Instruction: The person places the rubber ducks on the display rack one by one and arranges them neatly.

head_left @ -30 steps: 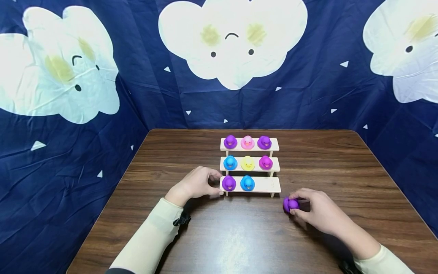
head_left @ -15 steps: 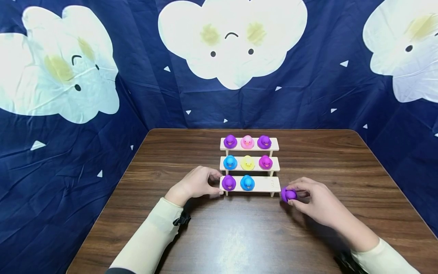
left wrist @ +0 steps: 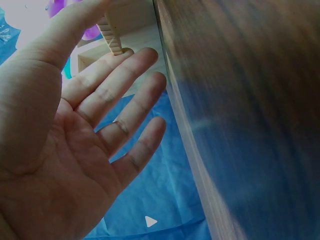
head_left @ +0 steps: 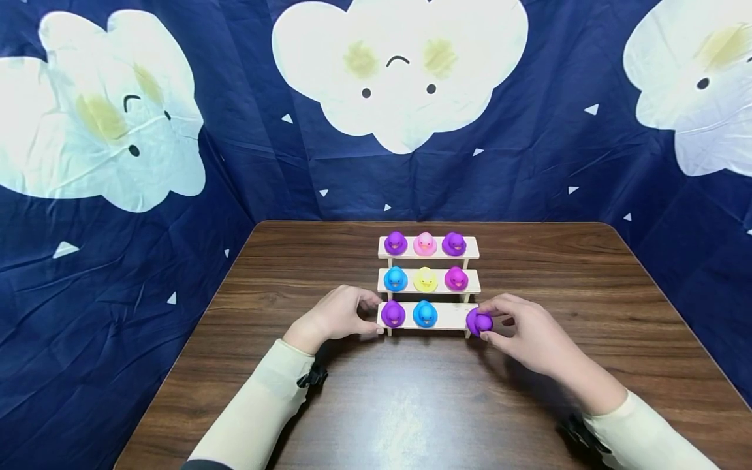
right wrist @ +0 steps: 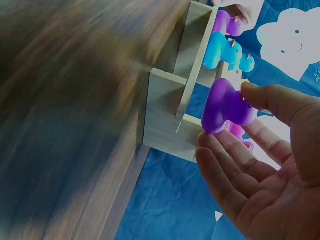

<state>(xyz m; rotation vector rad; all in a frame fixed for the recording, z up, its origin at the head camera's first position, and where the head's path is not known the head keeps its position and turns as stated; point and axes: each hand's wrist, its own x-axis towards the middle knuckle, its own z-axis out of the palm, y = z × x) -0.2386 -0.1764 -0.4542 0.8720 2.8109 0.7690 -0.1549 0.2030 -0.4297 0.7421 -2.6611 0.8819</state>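
Note:
A three-tier wooden stand [head_left: 449,316] bears several small rubber ducks. On its lowest tier sit a purple duck [head_left: 393,314] and a blue duck [head_left: 425,314]; the right end of that tier is bare wood. My left hand [head_left: 331,314] holds the left end of this tier, thumb at the front edge and index finger at the back. In the left wrist view the other fingers [left wrist: 135,107] extend fairly straight. My right hand [head_left: 531,336] pinches another purple duck [right wrist: 220,107] between thumb and fingertips, overlapping the tier's right end in the head view.
The middle tier carries blue, yellow [head_left: 425,280] and magenta ducks. On the top tier a pink duck [head_left: 425,244] sits between two purple ones. The brown wooden table [head_left: 294,261] is bordered by a dark blue cloth [head_left: 235,156] with white clouds.
My right hand has carried its purple duck leftward and away from me, from the table beside the stand to the lowest tier's right end. My left hand has stayed in place.

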